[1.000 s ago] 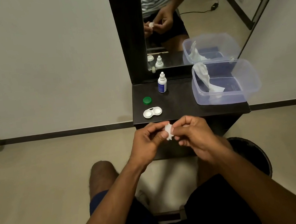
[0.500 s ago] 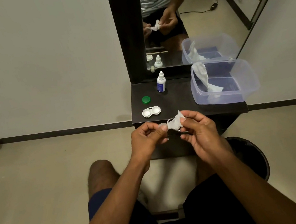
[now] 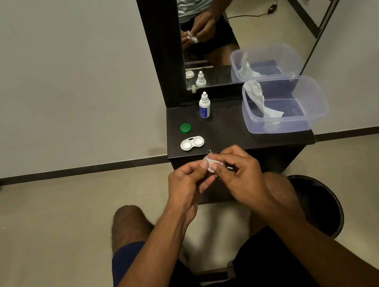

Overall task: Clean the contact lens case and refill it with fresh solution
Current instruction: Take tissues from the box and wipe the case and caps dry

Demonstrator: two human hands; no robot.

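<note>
The white contact lens case [image 3: 192, 143] lies open, without caps, on the dark shelf [image 3: 229, 132] near its front left corner. A green cap [image 3: 185, 128] sits just behind it. The small white solution bottle [image 3: 204, 106] stands upright at the shelf's back. In front of the shelf edge, my left hand [image 3: 187, 183] pinches a small white cap [image 3: 206, 158]. My right hand [image 3: 241, 177] pinches a scrap of white tissue [image 3: 212, 165] and presses it against that cap. My fingers hide most of the cap.
A clear plastic tub [image 3: 311, 104] with a white tissue [image 3: 259, 100] hanging over its rim fills the shelf's right side. A mirror [image 3: 210, 28] rises behind the shelf. A dark round bin [image 3: 322, 204] stands on the floor to my right, beside my knee.
Half a second ago my right hand held the tissue slightly apart from the cap. Now both hands have closed together, with the tissue against the cap.
</note>
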